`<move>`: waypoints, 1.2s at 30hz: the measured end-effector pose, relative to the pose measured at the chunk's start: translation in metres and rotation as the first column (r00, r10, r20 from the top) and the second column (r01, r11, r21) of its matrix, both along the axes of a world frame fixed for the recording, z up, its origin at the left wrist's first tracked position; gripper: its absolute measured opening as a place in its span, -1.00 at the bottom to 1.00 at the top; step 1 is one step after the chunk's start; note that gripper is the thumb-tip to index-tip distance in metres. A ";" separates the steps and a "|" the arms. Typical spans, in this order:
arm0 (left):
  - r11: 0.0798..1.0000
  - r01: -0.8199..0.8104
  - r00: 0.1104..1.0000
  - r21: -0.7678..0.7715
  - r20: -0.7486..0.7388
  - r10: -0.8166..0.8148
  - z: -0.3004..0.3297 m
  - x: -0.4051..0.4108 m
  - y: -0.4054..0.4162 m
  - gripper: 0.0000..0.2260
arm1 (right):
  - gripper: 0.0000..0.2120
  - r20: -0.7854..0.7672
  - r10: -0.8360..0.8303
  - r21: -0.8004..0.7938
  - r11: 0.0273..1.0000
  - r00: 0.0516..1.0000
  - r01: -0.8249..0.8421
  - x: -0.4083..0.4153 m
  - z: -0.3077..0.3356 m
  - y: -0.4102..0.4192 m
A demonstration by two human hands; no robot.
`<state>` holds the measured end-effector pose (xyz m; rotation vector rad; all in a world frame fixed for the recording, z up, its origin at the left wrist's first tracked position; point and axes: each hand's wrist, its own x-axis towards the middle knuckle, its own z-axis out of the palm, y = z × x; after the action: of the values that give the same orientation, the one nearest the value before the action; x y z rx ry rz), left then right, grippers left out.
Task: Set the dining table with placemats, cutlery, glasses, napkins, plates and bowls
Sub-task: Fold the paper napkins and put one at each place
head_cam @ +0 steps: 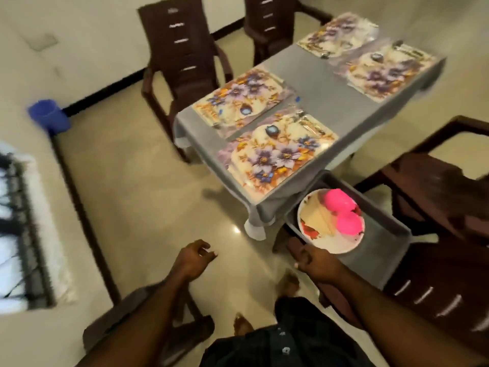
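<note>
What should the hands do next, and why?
Probably lift the plate with the pink bowls out of the grey bin. The right hand is at the bin's edge, and the placemats have no plates yet.

A grey-clothed counter (325, 102) carries four floral placemats: the nearest placemat (275, 152), a second placemat (243, 99) beside it, and two far placemats (338, 33) (386, 70). Cutlery on them is blurred. Just beside the counter's near end, a grey tray (383, 234) holds a white plate (341, 245) with two pink bowls (341, 210) and folded cream napkins (317, 218). The right hand (315, 263) touches the tray's near rim; the left hand (195, 258) hangs loosely curled above the floor. Brown chairs (182, 54) stand around.
</note>
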<state>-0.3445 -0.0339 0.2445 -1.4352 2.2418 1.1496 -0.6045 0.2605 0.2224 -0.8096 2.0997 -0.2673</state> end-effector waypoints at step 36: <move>0.820 0.567 0.816 0.080 0.079 -0.572 -0.255 -0.584 0.165 -0.41 | -0.75 -0.040 -0.999 0.080 -0.026 -0.023 0.996 -0.239 -0.297 0.084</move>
<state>-0.9285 0.1313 -0.0101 -0.6822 2.3060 0.8954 -0.8433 0.3448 -0.0748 1.0743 2.2243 -0.9469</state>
